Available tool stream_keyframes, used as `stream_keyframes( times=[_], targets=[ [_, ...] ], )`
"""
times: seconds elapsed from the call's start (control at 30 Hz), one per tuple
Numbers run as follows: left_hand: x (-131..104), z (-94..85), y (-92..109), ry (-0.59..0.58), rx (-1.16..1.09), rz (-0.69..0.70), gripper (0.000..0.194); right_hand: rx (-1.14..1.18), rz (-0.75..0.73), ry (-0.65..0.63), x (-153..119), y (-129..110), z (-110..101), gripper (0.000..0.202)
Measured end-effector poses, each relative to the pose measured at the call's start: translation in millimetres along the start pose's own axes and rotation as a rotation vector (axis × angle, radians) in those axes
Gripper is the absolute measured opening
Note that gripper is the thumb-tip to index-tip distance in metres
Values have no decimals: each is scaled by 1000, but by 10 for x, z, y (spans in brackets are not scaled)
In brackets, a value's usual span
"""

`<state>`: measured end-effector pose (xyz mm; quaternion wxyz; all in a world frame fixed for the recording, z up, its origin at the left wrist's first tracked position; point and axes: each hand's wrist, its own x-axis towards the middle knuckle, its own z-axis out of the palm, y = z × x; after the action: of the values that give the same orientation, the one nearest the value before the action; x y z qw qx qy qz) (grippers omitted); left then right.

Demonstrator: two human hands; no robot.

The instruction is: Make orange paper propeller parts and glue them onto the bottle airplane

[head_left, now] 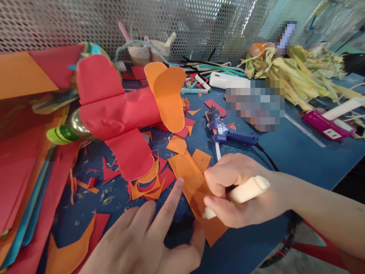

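Observation:
In my right hand is a thick white marker, its tip down at an orange paper strip. Faint curved outlines show on that strip. My left hand lies with fingers spread, the index fingertip on the strip's left edge and the thumb near its lower part. Beyond the hands lies a bottle wrapped in red paper, with red side flaps, orange rounded tail pieces and a green cap. Orange and red offcuts lie between it and the strip.
A blue glue gun with a cord lies past my right hand. Coloured paper sheets are stacked at left. Dried husks, a magenta device and small pots stand farther back, before a perforated metal panel.

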<state>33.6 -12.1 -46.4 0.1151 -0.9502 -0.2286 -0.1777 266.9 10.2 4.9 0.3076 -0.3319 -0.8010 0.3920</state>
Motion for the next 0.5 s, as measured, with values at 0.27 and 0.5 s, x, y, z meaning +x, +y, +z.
stream_keyframes(
  times=[0.27, 0.5],
  targets=[
    [-34, 29, 19, -4, -22, -22, 45, 22, 28, -52, -11, -22, 14, 37],
    [-10, 42, 16, 3, -16, -2, 47, 105, 30, -88, -32, -25, 22, 35]
  ],
)
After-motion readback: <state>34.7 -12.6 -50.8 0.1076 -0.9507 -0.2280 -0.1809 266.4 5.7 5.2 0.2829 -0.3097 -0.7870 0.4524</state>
